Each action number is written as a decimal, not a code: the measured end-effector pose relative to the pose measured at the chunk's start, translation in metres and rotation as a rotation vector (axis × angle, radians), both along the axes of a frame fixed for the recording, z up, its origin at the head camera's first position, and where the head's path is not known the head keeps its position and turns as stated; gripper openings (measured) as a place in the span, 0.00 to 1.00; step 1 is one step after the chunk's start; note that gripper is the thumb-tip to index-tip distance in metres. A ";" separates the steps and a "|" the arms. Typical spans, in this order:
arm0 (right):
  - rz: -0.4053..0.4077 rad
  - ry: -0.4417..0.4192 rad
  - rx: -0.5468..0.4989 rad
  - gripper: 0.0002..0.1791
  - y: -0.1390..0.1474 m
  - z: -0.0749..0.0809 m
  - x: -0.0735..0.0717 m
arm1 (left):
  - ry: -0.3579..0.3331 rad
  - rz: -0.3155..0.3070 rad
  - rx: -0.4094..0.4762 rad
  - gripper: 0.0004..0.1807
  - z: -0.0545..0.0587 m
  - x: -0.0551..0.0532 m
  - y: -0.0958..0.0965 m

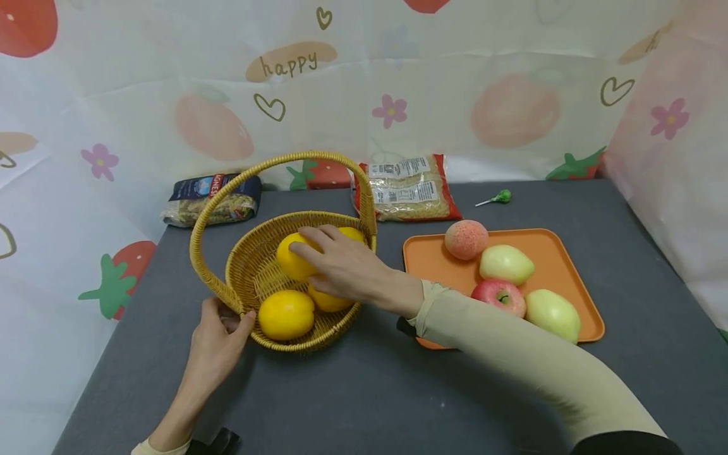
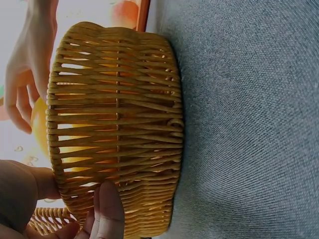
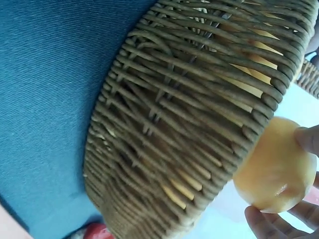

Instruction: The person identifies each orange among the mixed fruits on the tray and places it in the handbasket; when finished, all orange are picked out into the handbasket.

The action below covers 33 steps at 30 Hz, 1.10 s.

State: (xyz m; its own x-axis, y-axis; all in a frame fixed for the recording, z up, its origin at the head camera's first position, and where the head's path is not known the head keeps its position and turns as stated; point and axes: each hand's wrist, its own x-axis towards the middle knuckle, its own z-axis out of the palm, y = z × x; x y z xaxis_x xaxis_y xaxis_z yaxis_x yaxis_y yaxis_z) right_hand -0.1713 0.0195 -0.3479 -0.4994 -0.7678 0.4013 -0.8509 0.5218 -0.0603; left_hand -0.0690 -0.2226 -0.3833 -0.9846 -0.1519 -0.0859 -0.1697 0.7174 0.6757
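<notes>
A wicker basket (image 1: 243, 268) with a tall arched handle holds several yellow lemons, one lemon (image 1: 286, 315) lying at its near side. My left hand (image 1: 216, 344) pinches the basket's left rim by the foot of the handle; in the left wrist view, its thumb and fingers (image 2: 108, 211) lie against the weave. My right hand (image 1: 352, 265) reaches over the basket's right side and grips another lemon (image 1: 292, 258) from above. In the right wrist view, fingertips surround that lemon (image 3: 276, 169) at the level of the rim. My right hand partly covers the lemons behind it.
To the right, an orange tray (image 1: 426, 253) bears a peach (image 1: 466, 239), a red apple (image 1: 500, 296) and two pale green fruits (image 1: 506, 264). Along the back lie a dark pasta bag (image 1: 213, 199), a red-edged clear bag (image 1: 409, 189) and a green lollipop (image 1: 503, 196).
</notes>
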 end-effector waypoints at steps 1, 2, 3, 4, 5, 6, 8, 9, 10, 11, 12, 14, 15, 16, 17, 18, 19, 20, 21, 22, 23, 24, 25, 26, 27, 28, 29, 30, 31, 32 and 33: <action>0.001 0.003 0.007 0.27 -0.002 0.000 0.000 | 0.002 -0.001 -0.001 0.28 0.000 0.000 0.000; 0.000 0.006 0.017 0.27 -0.004 0.000 0.000 | 0.004 -0.002 -0.001 0.28 0.000 0.000 0.001; 0.000 0.004 0.026 0.27 -0.006 -0.001 0.000 | 0.006 -0.002 -0.002 0.28 0.000 0.000 0.001; 0.001 0.001 0.033 0.27 -0.008 -0.001 0.000 | 0.008 -0.001 -0.003 0.28 0.000 0.000 0.001; -0.001 -0.003 0.042 0.27 -0.010 -0.001 -0.001 | 0.011 -0.001 -0.004 0.27 0.000 0.001 0.001; -0.005 -0.006 0.052 0.27 -0.012 -0.001 -0.001 | 0.014 0.000 -0.002 0.27 0.000 0.001 0.001; -0.015 -0.010 0.074 0.27 -0.015 -0.002 -0.002 | 0.019 0.002 -0.002 0.27 0.000 0.001 0.001; -0.020 -0.014 0.083 0.27 -0.017 -0.003 -0.002 | 0.022 0.004 -0.002 0.27 0.000 0.001 0.001; -0.024 -0.015 0.094 0.27 -0.018 -0.004 -0.003 | 0.025 0.004 -0.001 0.26 0.000 0.001 0.001; -0.028 -0.017 0.105 0.27 -0.019 -0.005 -0.003 | 0.025 0.005 -0.001 0.26 0.000 0.001 0.002; -0.030 -0.020 0.115 0.27 -0.020 -0.006 -0.004 | 0.025 0.005 -0.002 0.26 0.000 0.001 0.002; -0.031 -0.032 0.131 0.26 -0.022 -0.008 -0.005 | 0.021 0.007 -0.003 0.27 0.001 0.001 0.002; -0.030 -0.041 0.132 0.26 -0.022 -0.008 -0.005 | 0.018 0.008 -0.004 0.27 0.001 0.001 0.002; -0.030 -0.046 0.137 0.26 -0.023 -0.009 -0.006 | 0.015 0.007 -0.005 0.27 0.000 0.000 0.001; -0.028 -0.054 0.141 0.25 -0.024 -0.010 -0.006 | 0.011 0.008 -0.006 0.27 0.000 0.000 0.001; -0.028 -0.062 0.149 0.25 -0.024 -0.010 -0.006 | 0.009 0.009 -0.008 0.27 0.000 0.000 0.001; -0.029 -0.069 0.159 0.24 -0.025 -0.010 -0.007 | 0.006 0.009 -0.008 0.27 0.000 0.000 0.001; -0.029 -0.077 0.170 0.24 -0.026 -0.010 -0.007 | 0.002 0.011 -0.007 0.27 0.000 0.000 0.001; -0.032 -0.085 0.185 0.23 -0.027 -0.010 -0.008 | -0.002 0.011 -0.005 0.27 0.000 0.000 0.001; -0.033 -0.093 0.201 0.22 -0.028 -0.010 -0.008 | -0.006 0.011 -0.002 0.27 0.001 -0.001 0.001; -0.036 -0.103 0.219 0.21 -0.030 -0.010 -0.008 | -0.010 0.011 0.001 0.27 0.001 -0.001 0.001; -0.038 -0.112 0.237 0.21 -0.031 -0.009 -0.008 | -0.013 0.011 0.003 0.27 0.001 0.000 0.001; -0.039 -0.122 0.251 0.20 -0.033 -0.009 -0.008 | -0.015 0.010 0.007 0.28 0.001 0.000 0.001; -0.040 -0.133 0.264 0.20 -0.034 -0.009 -0.008 | -0.015 0.009 0.010 0.28 0.001 0.000 0.001; -0.041 -0.136 0.280 0.20 -0.036 -0.008 -0.008 | -0.014 0.009 0.011 0.28 0.001 0.000 0.001; -0.040 -0.138 0.298 0.20 -0.038 -0.008 -0.008 | -0.011 0.009 0.009 0.28 0.001 0.000 0.000; -0.038 -0.137 0.316 0.21 -0.039 -0.008 -0.008 | -0.010 0.007 0.009 0.28 0.001 0.000 0.000; -0.038 -0.141 0.332 0.21 -0.040 -0.007 -0.008 | -0.008 0.005 0.010 0.28 0.001 0.000 0.000; -0.038 -0.143 0.351 0.22 -0.041 -0.006 -0.007 | -0.006 0.003 0.009 0.28 0.001 0.000 0.000; -0.038 -0.143 0.371 0.23 -0.042 -0.006 -0.007 | -0.005 0.001 0.009 0.28 0.001 0.000 0.000; -0.037 -0.142 0.391 0.23 -0.043 -0.005 -0.007 | -0.007 0.000 0.008 0.28 0.001 0.000 0.000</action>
State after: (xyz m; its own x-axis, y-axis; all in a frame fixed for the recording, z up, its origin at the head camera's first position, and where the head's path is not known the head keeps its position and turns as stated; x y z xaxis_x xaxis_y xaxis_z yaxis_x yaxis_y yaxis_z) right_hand -0.1782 -0.0236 -0.3529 -0.5586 -0.8294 0.0086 -0.8288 0.5585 0.0329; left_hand -0.0695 -0.2228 -0.3824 -0.9840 -0.1514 -0.0938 -0.1744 0.7120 0.6802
